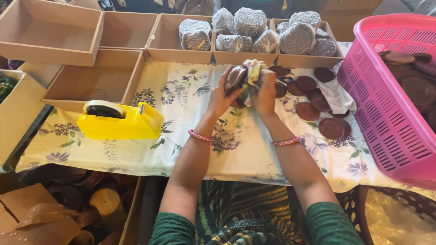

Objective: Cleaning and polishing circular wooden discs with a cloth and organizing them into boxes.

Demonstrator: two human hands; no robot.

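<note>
A dark brown, round, shallow clay lamp point(235, 78) is being held above the middle of the desk point(181, 149), which is being covered by a white cloth printed with purple and green flowers. The left hand point(223, 94) is being closed around the lamp's left side, its grip clamped on the clay, apparently so the piece is being kept steady. A crumpled, pale patterned rag point(252, 75) is being pressed against the lamp by the right hand point(265, 93), whose grip is being kept shut on the rag; the two hands are touching across the lamp, as is fitting for wiping or wrapping it, though which of the two cannot be told.

Just beyond the right hand, more brown clay discs point(313, 102) are being left loose on the cloth, near a white folded cloth point(338, 97), within easy reach. A pink plastic lattice basket point(386, 118) at the right edge is being used to hold further brown discs. Along the far edge, open cardboard trays point(181, 50) are being kept in a row; those toward the right are being filled with bundles wrapped in grey bubble sheet point(297, 38), while those to the left are being shown without bundles. A yellow tape dispenser point(120, 121) with a white roll is being kept on the cloth to the left, well apart from both hands.
</note>
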